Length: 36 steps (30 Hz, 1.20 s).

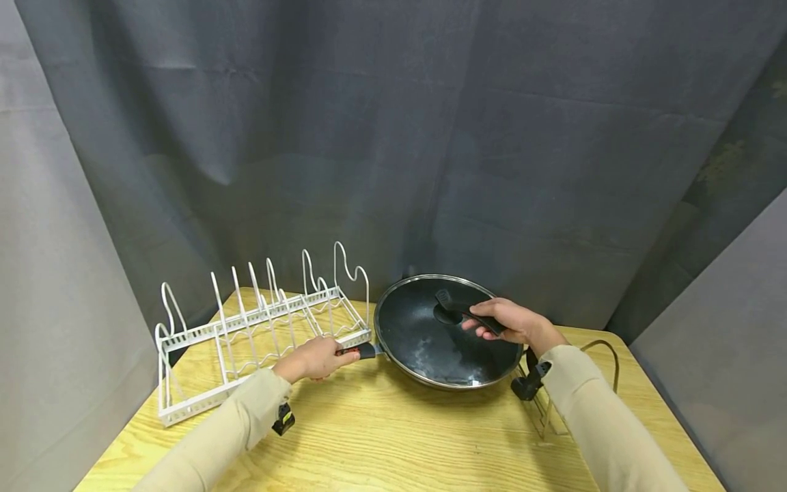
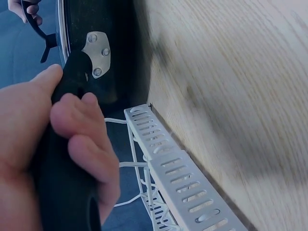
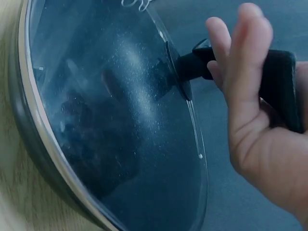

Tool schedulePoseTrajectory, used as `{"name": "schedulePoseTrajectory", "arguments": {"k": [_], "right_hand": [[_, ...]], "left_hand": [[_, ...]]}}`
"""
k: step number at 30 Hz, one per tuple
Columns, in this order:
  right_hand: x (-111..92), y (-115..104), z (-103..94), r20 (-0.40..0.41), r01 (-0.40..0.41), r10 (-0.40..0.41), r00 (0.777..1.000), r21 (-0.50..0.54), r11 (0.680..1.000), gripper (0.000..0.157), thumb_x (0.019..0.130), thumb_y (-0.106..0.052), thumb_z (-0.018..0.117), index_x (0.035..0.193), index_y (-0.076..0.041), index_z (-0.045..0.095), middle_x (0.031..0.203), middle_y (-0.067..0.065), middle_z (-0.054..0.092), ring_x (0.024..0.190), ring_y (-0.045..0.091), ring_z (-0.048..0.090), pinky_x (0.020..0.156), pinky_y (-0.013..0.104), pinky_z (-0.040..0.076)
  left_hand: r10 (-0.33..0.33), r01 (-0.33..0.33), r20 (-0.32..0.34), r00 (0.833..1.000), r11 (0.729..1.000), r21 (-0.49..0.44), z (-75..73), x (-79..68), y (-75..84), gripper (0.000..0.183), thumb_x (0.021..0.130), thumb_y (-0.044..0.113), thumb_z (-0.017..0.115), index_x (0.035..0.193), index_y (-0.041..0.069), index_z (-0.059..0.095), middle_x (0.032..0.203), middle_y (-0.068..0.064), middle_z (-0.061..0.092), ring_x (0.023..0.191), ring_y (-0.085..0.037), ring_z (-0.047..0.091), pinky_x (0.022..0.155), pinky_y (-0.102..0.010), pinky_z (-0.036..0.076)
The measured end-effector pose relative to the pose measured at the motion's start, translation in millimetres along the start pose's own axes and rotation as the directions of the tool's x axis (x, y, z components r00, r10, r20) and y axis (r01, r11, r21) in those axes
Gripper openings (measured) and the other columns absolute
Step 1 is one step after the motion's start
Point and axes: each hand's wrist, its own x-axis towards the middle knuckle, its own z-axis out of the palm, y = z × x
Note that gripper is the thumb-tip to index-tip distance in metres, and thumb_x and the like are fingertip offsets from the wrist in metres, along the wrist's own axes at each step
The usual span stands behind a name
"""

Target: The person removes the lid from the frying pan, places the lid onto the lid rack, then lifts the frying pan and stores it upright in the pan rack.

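A wok-like dark pan sits on the table, its handle pointing left. My left hand grips this black handle, fingers curled round it beside the white rack. Over the pan lies a glass lid with a metal rim and a black upright-mounted handle. With the thumb on one side and fingers on the other, my right hand holds the free end of the lid's handle. In the right wrist view the lid's rim rests along the pan's edge.
A white wire pan rack with several upright dividers stands left on the wooden table. Partly behind the right forearm is a thin metal wire stand. Grey curtains close off the back and sides.
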Motion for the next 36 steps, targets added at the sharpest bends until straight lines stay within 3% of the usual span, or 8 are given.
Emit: {"name": "schedulePoseTrajectory", "arguments": {"k": [10, 21, 26, 29, 36], "right_hand": [[0.3, 2.6, 13.0, -0.011, 0.015, -0.013, 1.0, 0.177, 0.984, 0.036, 0.102, -0.014, 0.041, 0.12, 0.017, 0.038, 0.078, 0.002, 0.063, 0.052, 0.003, 0.05, 0.046, 0.014, 0.043], [-1.1, 3.6, 16.9, 0.176, -0.085, -0.003, 0.984, 0.489, 0.868, 0.026, 0.103, -0.01, 0.027, 0.117, 0.008, 0.04, 0.081, 0.007, 0.056, 0.06, 0.009, 0.053, 0.053, 0.016, 0.044], [0.9, 4.5, 18.5, 0.234, -0.137, 0.006, 0.972, 0.548, 0.825, 0.028, 0.102, -0.011, 0.025, 0.115, 0.005, 0.044, 0.083, 0.008, 0.055, 0.062, 0.01, 0.054, 0.055, 0.016, 0.046], [1.2, 5.3, 20.7, 0.256, -0.144, -0.007, 0.967, 0.567, 0.811, 0.029, 0.101, -0.011, 0.024, 0.119, 0.004, 0.04, 0.083, 0.006, 0.053, 0.06, 0.007, 0.05, 0.052, 0.014, 0.043], [3.0, 2.6, 32.0, 0.189, -0.134, 0.025, 0.982, 0.593, 0.794, 0.028, 0.104, -0.017, 0.028, 0.121, 0.005, 0.03, 0.072, -0.001, 0.044, 0.051, 0.003, 0.038, 0.045, 0.013, 0.031]], "left_hand": [[-0.018, 0.018, -0.03, 0.999, 0.999, 0.027, 2.8, -0.1, -2.2, 0.053, 0.094, 0.054, 0.048, 0.056, 0.016, 0.046, 0.04, 0.006, 0.045, 0.036, -0.01, 0.041, 0.041, -0.026, 0.034], [-0.008, 0.009, -0.022, 1.0, 0.999, 0.033, 2.2, 1.6, -1.0, 0.053, 0.094, 0.052, 0.049, 0.055, 0.017, 0.044, 0.04, 0.007, 0.043, 0.037, -0.01, 0.038, 0.042, -0.025, 0.032], [-0.017, 0.018, -0.021, 1.0, 0.999, 0.028, 3.6, 2.7, -1.3, 0.052, 0.094, 0.051, 0.049, 0.056, 0.017, 0.044, 0.04, 0.007, 0.042, 0.037, -0.01, 0.038, 0.041, -0.025, 0.031], [-0.021, 0.021, -0.024, 0.999, 0.999, 0.028, 5.0, 3.4, -1.5, 0.052, 0.094, 0.051, 0.049, 0.056, 0.017, 0.045, 0.04, 0.008, 0.042, 0.037, -0.01, 0.038, 0.041, -0.025, 0.031], [-0.028, 0.028, -0.027, 0.999, 0.999, 0.024, 3.4, 2.7, -1.3, 0.052, 0.094, 0.051, 0.049, 0.057, 0.016, 0.046, 0.04, 0.006, 0.045, 0.037, -0.011, 0.04, 0.042, -0.026, 0.033]]}}
